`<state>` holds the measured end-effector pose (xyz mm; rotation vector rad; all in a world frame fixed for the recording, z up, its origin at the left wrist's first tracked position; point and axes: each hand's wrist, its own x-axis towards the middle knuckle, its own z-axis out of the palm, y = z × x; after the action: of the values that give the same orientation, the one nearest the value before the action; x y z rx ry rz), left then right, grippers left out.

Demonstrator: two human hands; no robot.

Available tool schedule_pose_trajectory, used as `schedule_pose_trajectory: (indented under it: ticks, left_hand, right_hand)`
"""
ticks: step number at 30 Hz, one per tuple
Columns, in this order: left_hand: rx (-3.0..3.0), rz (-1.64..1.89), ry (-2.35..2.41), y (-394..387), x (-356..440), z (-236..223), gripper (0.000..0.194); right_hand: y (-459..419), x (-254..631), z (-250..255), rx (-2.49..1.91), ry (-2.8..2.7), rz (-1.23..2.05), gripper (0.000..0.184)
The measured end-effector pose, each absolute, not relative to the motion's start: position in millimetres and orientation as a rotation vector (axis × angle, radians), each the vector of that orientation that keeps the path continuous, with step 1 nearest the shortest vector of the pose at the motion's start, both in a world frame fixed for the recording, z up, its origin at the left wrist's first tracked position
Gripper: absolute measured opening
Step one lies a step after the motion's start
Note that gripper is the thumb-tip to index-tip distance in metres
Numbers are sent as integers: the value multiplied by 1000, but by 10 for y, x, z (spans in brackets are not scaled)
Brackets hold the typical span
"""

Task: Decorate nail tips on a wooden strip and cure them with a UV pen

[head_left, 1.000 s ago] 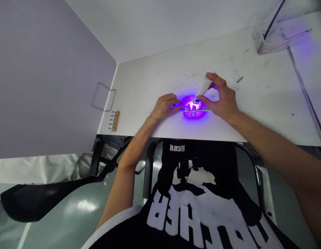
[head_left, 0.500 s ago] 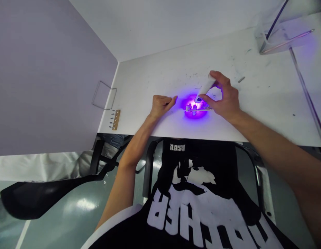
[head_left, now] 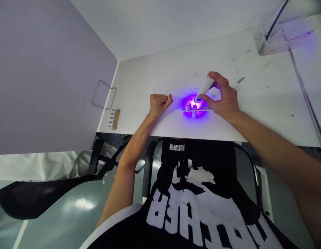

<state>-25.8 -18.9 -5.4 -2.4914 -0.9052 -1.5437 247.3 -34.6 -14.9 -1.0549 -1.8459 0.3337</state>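
My right hand (head_left: 225, 95) grips a white handheld UV lamp (head_left: 205, 87) between thumb and fingers, tilted with its head low. Its violet light falls on a small light-coloured strip (head_left: 191, 110) just beneath, which carries several small pieces. Glare blurs the pieces, and my thumb and fingers partly cover the strip's right end. To the left of the glow, my left hand (head_left: 159, 104) rests on the white table (head_left: 150, 77), curled into a fist. I see nothing in it, and it is apart from the strip.
A tan strip (head_left: 115, 119) with several small pegs lies near the table's left edge. Behind it a bent wire frame (head_left: 103, 95) stands by the partition (head_left: 51, 69). At the back right is a clear container (head_left: 273, 43) with thin sticks. A long rod (head_left: 305, 93) lies at right.
My left hand has drawn slightly left, away from the glow, and its thumb has folded in closer to the fist. My right hand keeps the lamp over the strip.
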Motion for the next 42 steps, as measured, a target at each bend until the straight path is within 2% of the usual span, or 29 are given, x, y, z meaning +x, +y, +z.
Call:
schedule_pose_trajectory:
  ticks: [13,29,42]
  left_hand:
    - [-2473,-1514,-957,-205,-244,-65,57]
    - [-2435,-1518,-984,-200,-237,-83,57]
    - [-2445,-1516,-1020,-191,-241,-103,58]
  right_hand:
    - [-362,2464,-140,-1129,-1820,292,64]
    - [-365,2464,-201,-1051,-1811,313,71]
    - [-363,2477,-191,-1040,-1810,340,67]
